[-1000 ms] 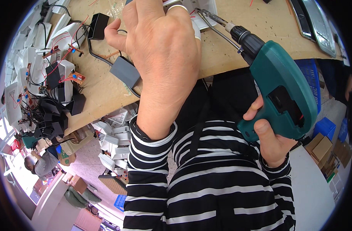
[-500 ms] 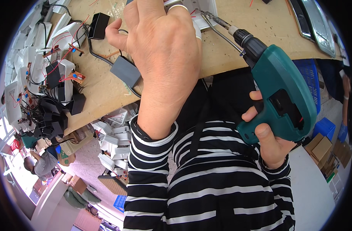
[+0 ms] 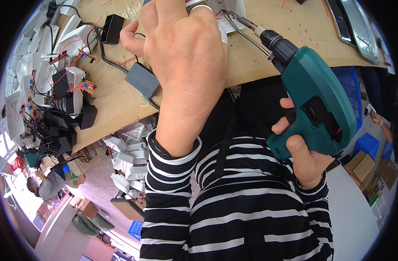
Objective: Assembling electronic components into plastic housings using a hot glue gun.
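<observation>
My right hand (image 3: 309,163) is wrapped round the grip of a green power drill (image 3: 320,87) with a black chuck. Its long bit points up and left, with the tip inside a white plastic housing (image 3: 236,8) at the top edge. A thin grey cable runs alongside the bit. My left hand (image 3: 186,52) lies back up over the left part of that housing, its fingers bent round it. The picture's edge cuts off the fingertips, and the hand hides much of the housing. Beside my left wrist lies a dark grey box (image 3: 142,80) with a black cable.
A pile of white housings with circuit boards, red wires and black boxes (image 3: 62,130) covers the table's left side. An open black box (image 3: 112,29) stands nearer the hand. Shiny dark panels (image 3: 355,30) lie at the right. White parts (image 3: 131,158) are stacked below the table edge.
The drill and my right hand have shifted slightly up and left. My left hand stays almost still. At the far right, another person's hand has come into clearer view.
</observation>
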### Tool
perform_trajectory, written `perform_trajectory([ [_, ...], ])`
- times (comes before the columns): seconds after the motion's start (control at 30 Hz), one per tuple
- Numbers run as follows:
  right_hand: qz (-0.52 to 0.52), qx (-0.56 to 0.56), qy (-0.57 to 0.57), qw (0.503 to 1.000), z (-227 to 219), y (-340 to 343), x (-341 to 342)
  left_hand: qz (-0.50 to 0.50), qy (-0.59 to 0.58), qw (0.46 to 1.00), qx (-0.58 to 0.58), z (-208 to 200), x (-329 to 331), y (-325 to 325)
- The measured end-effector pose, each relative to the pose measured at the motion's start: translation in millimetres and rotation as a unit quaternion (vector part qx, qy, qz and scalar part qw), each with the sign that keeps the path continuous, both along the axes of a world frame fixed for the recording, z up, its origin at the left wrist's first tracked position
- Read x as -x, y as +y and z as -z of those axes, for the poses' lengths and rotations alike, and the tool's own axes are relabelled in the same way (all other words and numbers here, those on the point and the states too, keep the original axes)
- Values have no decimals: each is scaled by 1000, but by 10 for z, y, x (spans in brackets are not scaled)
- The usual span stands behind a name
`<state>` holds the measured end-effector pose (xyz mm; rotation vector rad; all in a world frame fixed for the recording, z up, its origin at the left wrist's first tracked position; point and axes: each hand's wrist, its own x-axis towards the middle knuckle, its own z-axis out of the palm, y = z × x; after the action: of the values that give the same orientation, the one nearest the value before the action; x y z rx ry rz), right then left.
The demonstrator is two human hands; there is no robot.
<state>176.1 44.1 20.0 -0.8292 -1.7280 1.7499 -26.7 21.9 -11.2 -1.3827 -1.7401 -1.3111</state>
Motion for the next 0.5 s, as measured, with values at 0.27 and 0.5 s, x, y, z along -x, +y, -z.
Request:
perform_trajectory([
  [0.27,3,-2,4,1000,5,2,-13,12,-12,1000,-22,6,3,24],
  [0.5,10,5,18,1000,-10,-4,-70,24,-22,999,-41,15,21,54],
])
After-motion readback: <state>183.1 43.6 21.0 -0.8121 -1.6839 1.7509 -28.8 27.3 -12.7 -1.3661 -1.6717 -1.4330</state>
